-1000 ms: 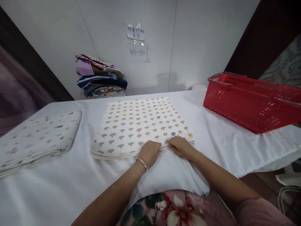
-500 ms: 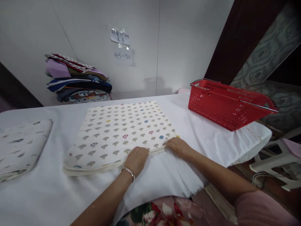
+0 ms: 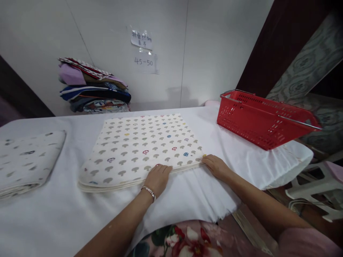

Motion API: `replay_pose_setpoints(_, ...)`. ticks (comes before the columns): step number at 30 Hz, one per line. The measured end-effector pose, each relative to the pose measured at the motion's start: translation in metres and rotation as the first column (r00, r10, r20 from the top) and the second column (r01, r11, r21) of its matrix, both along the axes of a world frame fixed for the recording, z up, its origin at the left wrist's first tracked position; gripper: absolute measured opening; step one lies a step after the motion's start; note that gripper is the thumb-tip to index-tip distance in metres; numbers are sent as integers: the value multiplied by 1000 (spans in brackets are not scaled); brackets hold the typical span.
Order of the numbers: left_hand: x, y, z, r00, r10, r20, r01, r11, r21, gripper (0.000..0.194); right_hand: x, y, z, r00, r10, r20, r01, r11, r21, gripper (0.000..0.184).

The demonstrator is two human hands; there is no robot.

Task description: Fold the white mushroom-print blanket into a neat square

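Observation:
A folded cream cloth with a mushroom print [image 3: 142, 146] lies flat in the middle of the white-covered table [image 3: 66, 210]. My left hand [image 3: 158, 178], a bracelet on its wrist, rests palm down against the cloth's near edge, fingers curled onto it. My right hand [image 3: 217, 166] lies at the cloth's near right corner, fingers bent and touching the edge. Neither hand lifts the cloth.
A second folded printed cloth [image 3: 26, 162] lies at the left edge of the table. A stack of folded coloured fabrics [image 3: 93, 85] stands against the back wall. A red plastic basket [image 3: 264, 119] sits at the table's right end. White plastic stools [image 3: 316, 189] stand on the floor at right.
My right hand has slid rightward along the cloth's near edge to its corner, widening the gap between my hands. The view shifted left, then slightly back right.

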State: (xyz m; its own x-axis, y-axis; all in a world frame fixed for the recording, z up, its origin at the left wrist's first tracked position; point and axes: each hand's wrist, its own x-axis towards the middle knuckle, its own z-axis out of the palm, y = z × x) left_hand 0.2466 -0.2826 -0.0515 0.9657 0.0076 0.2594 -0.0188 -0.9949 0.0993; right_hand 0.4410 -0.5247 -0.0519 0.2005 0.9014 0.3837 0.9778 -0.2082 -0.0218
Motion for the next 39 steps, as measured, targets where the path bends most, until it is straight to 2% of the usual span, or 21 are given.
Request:
replay_pose_setpoints(6, 1, -1, 0, 1000, 12, -6, -12, 1000, 24, 28, -4, -2, 4, 998, -30, -52, 29, 999, -14, 22)
replay_pose_setpoints(10, 1, 0, -4, 1000, -9, 9, 9, 1000, 26, 28, -5, -4, 4, 997, -46, -60, 47, 999, 19, 21)
replay_pose_setpoints(14, 0, 0, -5, 999, -36, 11, 35, 999, 24, 28, -5, -6, 2, 996, -62, -59, 62, 998, -1, 21)
replay_pose_setpoints(20, -2, -2, 0, 999, -33, 16, 32, 999, 30, 22, -8, -9, 7, 997, 26, -75, -27, 1000, -15, 27)
replay_pose_setpoints(25, -2, -6, -4, 999, 2, 44, -5, 997, 71, 14, -6, -14, 5, 998, 58, -26, -59, 998, -17, 31)
replay_pose_setpoints(29, -2, -11, -9, 999, 19, 34, -22, 995, 98, 11, 8, -21, -12, 996, 61, 70, -61, 998, -5, 32)
replay_pose_setpoints(33, -3, -13, -12, 999, 19, 33, -24, 989, 143, 9, 36, -30, -43, 978, 133, 163, -133, 991, -6, 38)
replay_pose_setpoints(37, -4, -16, -10, 1000, 6, 29, -10, 986, 169, 8, 67, -35, -81, 986, 104, 127, -102, 995, -22, 40)
replay_pose_setpoints(39, -5, -17, -9, 999, -5, 38, -2, 985, 173, 9, 78, -36, -96, 994, 82, 76, -87, 994, 60, 39)
